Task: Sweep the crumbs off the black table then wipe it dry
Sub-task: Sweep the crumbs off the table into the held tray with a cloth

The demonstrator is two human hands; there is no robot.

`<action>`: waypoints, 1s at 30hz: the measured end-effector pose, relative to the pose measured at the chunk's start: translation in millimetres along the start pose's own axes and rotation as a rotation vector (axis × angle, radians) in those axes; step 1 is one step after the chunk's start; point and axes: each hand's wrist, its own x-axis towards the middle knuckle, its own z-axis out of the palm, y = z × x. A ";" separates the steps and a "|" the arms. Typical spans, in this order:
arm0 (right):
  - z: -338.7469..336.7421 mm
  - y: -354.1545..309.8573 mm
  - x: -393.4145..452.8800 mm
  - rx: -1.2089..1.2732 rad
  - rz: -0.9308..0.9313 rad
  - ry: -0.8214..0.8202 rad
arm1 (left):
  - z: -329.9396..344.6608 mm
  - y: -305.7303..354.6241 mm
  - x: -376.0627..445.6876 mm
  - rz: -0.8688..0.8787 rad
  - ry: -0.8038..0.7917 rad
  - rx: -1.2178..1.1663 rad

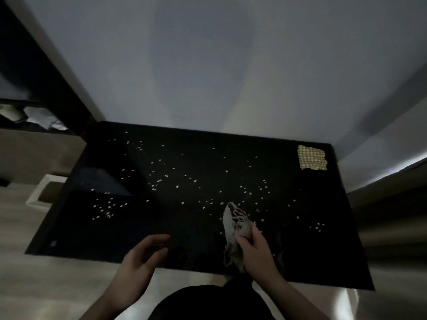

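One black table (196, 227) fills the lower middle of the head view, its far edge against a pale wall (208, 65). Its top is glossy and dark, with a faint reflection on the left part. Pale crumbs (159, 181) lie scattered over most of it, too many and too small to count: a loose cluster near the left front, a band across the middle, a few at the right front, and sparse ones toward the far edge.

Two cloths show. One crumpled grey-white cloth (233, 229) with a dark patterned patch is gripped in the right hand (256, 252), fingers and thumb curled round its middle; its upper end points away from the person over the table's near centre-right, its lower end hangs by the front edge. Whether it touches the tabletop cannot be told. One flat checked cloth (312, 157), yellowish and square, lies at the far right corner, well apart from the hands.

Two hands show. The left hand (143, 255) holds nothing, fingers loosely bent and spread, palm turned toward the right hand, over the table's front edge near the middle.

One white tray (38, 196) sits on the floor (46, 285) just beside the table's left edge.
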 end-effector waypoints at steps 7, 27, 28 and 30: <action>100.8 13.6 -52.6 -0.004 0.038 0.083 | -102.1 -28.6 -27.8 -0.010 0.001 -0.034; 289.6 -76.6 39.6 0.024 -0.003 -0.180 | -256.5 -61.9 41.8 -0.081 0.127 -0.064; 298.7 -77.9 40.5 0.030 -0.008 -0.166 | -266.0 -64.1 46.6 -0.076 0.109 -0.061; 317.1 -76.2 39.0 0.065 -0.005 -0.119 | -287.0 -68.1 59.0 -0.060 0.061 -0.044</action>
